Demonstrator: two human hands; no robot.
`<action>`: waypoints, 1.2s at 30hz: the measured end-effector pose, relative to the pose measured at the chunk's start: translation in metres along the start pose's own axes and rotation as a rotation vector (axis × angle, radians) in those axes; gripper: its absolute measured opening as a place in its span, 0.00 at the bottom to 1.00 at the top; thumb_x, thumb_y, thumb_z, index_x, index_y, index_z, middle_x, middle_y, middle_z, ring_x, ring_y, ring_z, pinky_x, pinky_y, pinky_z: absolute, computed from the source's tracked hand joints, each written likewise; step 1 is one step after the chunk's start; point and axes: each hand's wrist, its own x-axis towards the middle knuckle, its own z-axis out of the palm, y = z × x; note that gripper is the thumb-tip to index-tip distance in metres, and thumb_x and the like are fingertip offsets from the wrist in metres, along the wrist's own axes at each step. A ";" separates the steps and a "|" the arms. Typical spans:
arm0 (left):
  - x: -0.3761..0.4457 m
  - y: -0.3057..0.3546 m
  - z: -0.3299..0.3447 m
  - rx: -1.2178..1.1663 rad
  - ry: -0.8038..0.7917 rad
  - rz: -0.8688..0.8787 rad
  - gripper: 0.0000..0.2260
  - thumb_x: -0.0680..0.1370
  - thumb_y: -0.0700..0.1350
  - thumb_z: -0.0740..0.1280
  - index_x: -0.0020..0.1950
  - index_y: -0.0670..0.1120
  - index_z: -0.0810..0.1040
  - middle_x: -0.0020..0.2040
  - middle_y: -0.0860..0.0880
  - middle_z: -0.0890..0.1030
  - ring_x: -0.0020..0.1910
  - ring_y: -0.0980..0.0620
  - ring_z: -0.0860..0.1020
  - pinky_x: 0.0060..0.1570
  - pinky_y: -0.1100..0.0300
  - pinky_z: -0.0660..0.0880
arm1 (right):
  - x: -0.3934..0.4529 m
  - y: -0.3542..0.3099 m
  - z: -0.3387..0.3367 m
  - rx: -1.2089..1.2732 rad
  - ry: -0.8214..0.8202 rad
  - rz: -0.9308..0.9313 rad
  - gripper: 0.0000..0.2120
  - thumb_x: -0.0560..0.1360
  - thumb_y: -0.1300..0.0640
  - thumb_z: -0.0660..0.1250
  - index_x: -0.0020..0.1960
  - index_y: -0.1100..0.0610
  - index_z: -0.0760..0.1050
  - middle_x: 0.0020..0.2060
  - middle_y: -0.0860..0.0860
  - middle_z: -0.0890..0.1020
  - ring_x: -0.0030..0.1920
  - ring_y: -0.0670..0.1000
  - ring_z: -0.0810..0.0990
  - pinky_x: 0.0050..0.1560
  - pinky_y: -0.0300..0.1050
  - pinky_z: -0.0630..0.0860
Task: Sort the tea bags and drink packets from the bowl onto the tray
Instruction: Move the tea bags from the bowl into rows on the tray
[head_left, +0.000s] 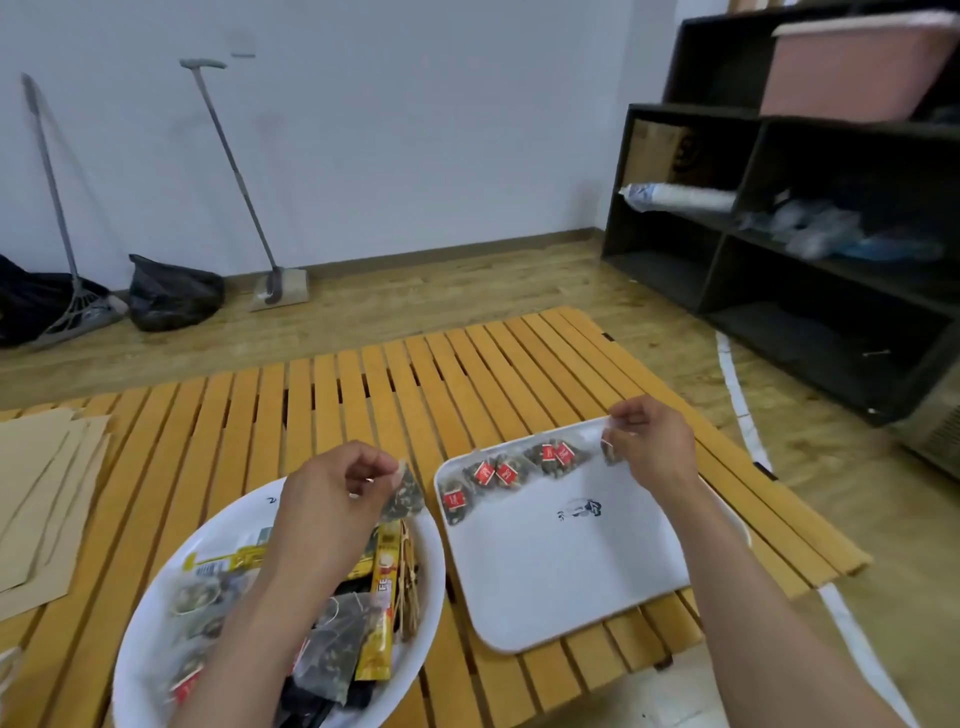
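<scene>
A white bowl (156, 639) at the lower left holds yellow drink packets (382, 597), tea bags and dark sachets. Above its far rim, my left hand (332, 493) pinches a pyramid tea bag (402, 493) that hangs over the bowl. To the right lies a white tray (545, 571) with a row of several red-tagged tea bags (506, 473) along its far edge. My right hand (649, 447) pinches another tea bag (610, 451) at the tray's far right corner, at the end of that row.
Both stand on a slatted yellow wooden table (363, 395). Brown paper sheets (41, 493) lie at the table's left edge. A dark shelf unit (805, 234) stands to the right, with brooms and a black bag (174, 293) against the far wall.
</scene>
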 end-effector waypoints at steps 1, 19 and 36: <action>0.000 -0.001 0.001 0.004 -0.003 0.000 0.08 0.77 0.43 0.74 0.42 0.55 0.81 0.41 0.59 0.83 0.43 0.61 0.79 0.39 0.69 0.71 | 0.001 0.002 0.004 0.019 -0.041 0.003 0.11 0.72 0.67 0.74 0.52 0.56 0.80 0.45 0.49 0.84 0.48 0.54 0.84 0.47 0.45 0.79; -0.006 -0.002 -0.002 0.031 -0.006 -0.016 0.06 0.76 0.43 0.75 0.43 0.53 0.82 0.40 0.58 0.84 0.42 0.60 0.80 0.37 0.69 0.69 | -0.005 0.008 0.018 -0.133 0.022 0.016 0.17 0.75 0.67 0.71 0.63 0.58 0.78 0.54 0.53 0.84 0.51 0.52 0.82 0.50 0.41 0.75; -0.003 0.012 0.000 -0.436 -0.172 -0.323 0.11 0.81 0.37 0.66 0.51 0.49 0.87 0.47 0.49 0.88 0.39 0.52 0.83 0.42 0.61 0.80 | -0.064 -0.067 0.003 0.065 -0.291 -0.143 0.12 0.70 0.58 0.78 0.53 0.52 0.83 0.46 0.45 0.86 0.46 0.44 0.85 0.36 0.31 0.76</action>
